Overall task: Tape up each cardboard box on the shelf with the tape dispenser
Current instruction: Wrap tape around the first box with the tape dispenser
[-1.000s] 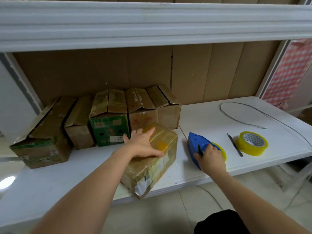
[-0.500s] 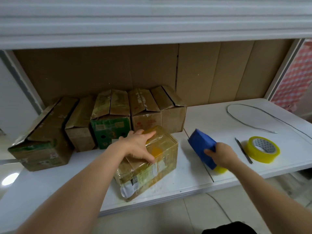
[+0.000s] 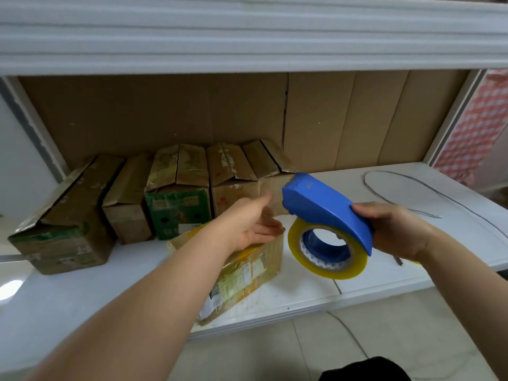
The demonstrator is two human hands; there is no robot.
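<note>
The right hand point(image 3: 395, 229) gripped the blue tape dispenser point(image 3: 327, 207) by its rear end, fingers curled over the top edge and thumb underneath, and held it in the air above the white shelf point(image 3: 384, 273). The dispenser's nose pointed up and to the left, and its yellow tape roll point(image 3: 327, 250) hung below the blue body, facing the camera. The left hand point(image 3: 253, 224) reached forward just beside the dispenser's left, palm turned inward, fingers straight and loose, holding nothing; its fingertips lay near the dispenser's nose without touching it. Directly under that hand sat the tape-wrapped cardboard box point(image 3: 247, 270), turned at an angle near the shelf's front edge. Whether the palm touched the box top could not be told. Behind it, along the brown back panel point(image 3: 247, 116), stood a row of 5 cardboard boxes point(image 3: 176, 196) with their top flaps loose and partly raised, the middle one having a green front. A thin grey cable point(image 3: 395, 199) curved across the shelf well to the right.
</note>
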